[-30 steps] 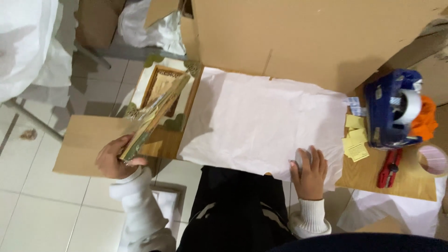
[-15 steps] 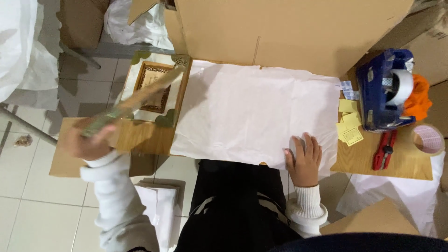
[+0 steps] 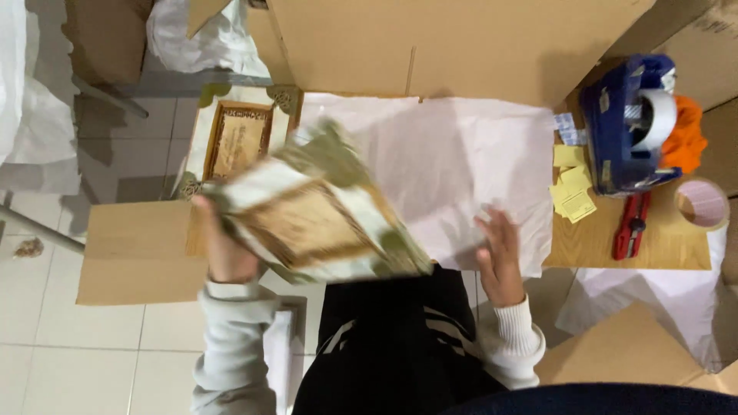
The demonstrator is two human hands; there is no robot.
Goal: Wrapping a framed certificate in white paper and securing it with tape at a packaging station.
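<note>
My left hand (image 3: 224, 253) grips an ornate picture frame (image 3: 315, 219) with a white and olive border and a brown centre, held in the air and blurred, its right end over the white wrapping paper (image 3: 453, 165). My right hand (image 3: 503, 257) lies flat with fingers spread on the near edge of that paper. A second similar frame (image 3: 240, 138) lies in an open cardboard box at the left.
A wooden tabletop (image 3: 615, 246) at the right carries a blue tape dispenser (image 3: 630, 127), yellow notes (image 3: 573, 188), a red cutter (image 3: 632, 225) and a tape roll (image 3: 701, 204). A large cardboard box (image 3: 430, 42) stands behind. A cardboard flap (image 3: 138, 253) juts left over tiled floor.
My left hand has lifted the frame out of the box at the left and swung it right, toward the white paper. My right hand has stayed on the paper.
</note>
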